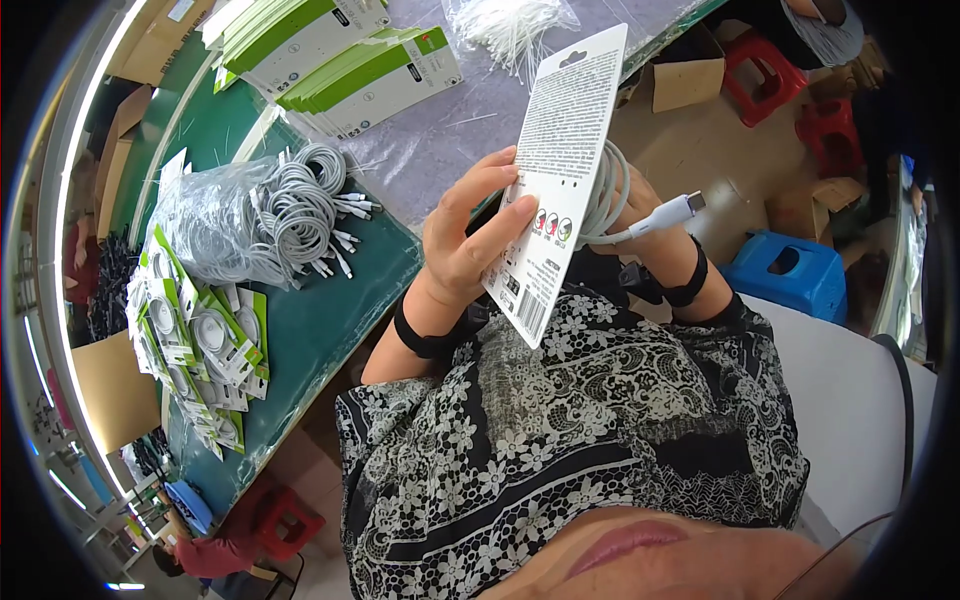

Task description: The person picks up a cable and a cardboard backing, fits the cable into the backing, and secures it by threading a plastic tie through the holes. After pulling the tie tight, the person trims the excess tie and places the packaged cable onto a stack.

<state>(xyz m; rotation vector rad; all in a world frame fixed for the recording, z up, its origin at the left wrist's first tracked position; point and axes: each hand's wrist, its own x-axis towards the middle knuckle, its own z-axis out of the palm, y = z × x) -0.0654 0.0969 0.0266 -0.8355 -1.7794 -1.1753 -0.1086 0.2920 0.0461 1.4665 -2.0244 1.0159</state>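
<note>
My left hand (470, 225) grips a white printed backing card (565, 130) by its left side, thumb and fingers against the printed face. The card stands tilted in front of my chest, its hang hole at the top. Behind its right edge, my right hand (648, 190) holds a coiled grey-white cable (608, 190) close to the card's far side. One cable plug (680, 208) with a metal tip sticks out to the right. Part of the coil and most of my right fingers are hidden by the card and cable.
Stacked green-and-white cards (350, 75) and a bag of white ties (512, 35) lie at the back of the table. Coiled cables in a plastic bag (225, 225) and a heap of carded cables (205, 345) lie left. Blue (790, 278) and red stools (765, 80) stand right.
</note>
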